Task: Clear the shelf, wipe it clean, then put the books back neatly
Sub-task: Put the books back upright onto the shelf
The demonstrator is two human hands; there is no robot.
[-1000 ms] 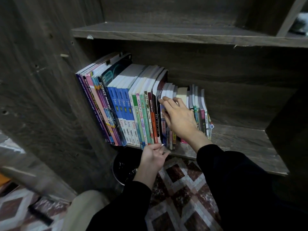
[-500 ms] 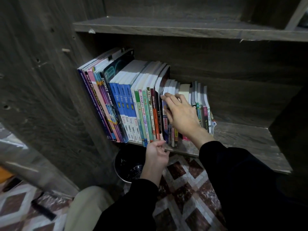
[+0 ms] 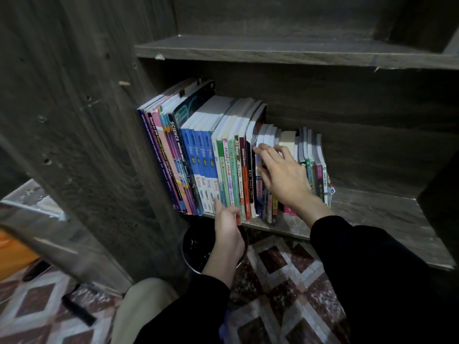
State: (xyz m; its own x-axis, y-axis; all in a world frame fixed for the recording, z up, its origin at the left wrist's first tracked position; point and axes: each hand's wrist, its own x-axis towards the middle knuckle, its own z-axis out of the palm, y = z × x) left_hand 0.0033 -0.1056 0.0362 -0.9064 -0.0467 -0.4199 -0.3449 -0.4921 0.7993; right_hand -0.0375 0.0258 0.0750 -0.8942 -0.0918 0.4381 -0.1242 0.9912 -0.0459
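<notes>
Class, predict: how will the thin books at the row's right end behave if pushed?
The thin books look soft-covered, so probably floppy and light. Nothing props their right side on the shelf, so they would likely tip over rightward.

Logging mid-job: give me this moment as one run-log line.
right hand: fingers laid on short books | left hand: at lower edge of green spines, grip unclear | shelf: row of books at left end
</notes>
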